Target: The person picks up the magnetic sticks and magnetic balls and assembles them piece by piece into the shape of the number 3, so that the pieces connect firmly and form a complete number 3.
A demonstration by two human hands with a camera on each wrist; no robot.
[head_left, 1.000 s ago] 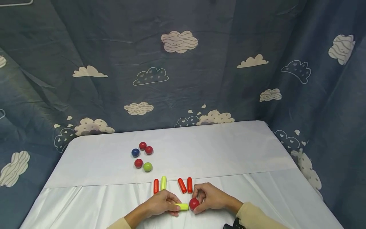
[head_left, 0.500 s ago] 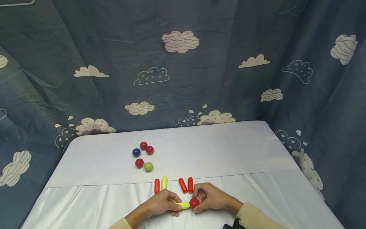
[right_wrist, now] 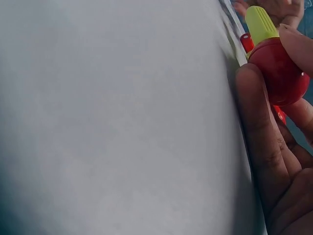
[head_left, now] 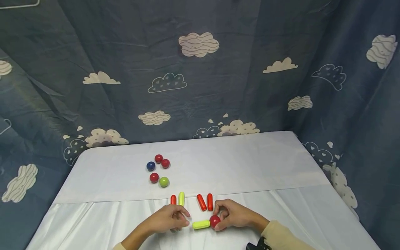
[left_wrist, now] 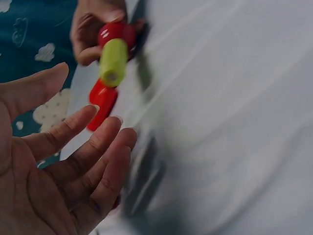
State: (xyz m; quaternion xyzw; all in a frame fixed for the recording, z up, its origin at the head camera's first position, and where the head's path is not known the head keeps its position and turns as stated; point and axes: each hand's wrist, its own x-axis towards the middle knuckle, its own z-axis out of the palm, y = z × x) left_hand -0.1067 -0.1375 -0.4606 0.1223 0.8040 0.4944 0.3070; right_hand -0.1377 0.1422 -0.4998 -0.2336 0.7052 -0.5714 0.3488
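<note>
Holding a red ball (head_left: pixel 214 220) against a yellow stick (head_left: pixel 201 224), right hand (head_left: pixel 234 214); left hand (head_left: pixel 165 218) nearby, grip wide.

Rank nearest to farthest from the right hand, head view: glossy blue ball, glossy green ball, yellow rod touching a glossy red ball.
1. Yellow rod: left of the right hand.
2. Green ball: farther left and back.
3. Blue ball: behind green, leftmost.

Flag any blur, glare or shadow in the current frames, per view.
Head: cloth fairly evenly lit, sticks easy to pick out. Left wrist: white glints on the red ball, dark, soft-edged shadow on cloth beside the left hand. Right wrist: cloth soft and nearly featureless, darkening at lower left; right hand dim.
</note>
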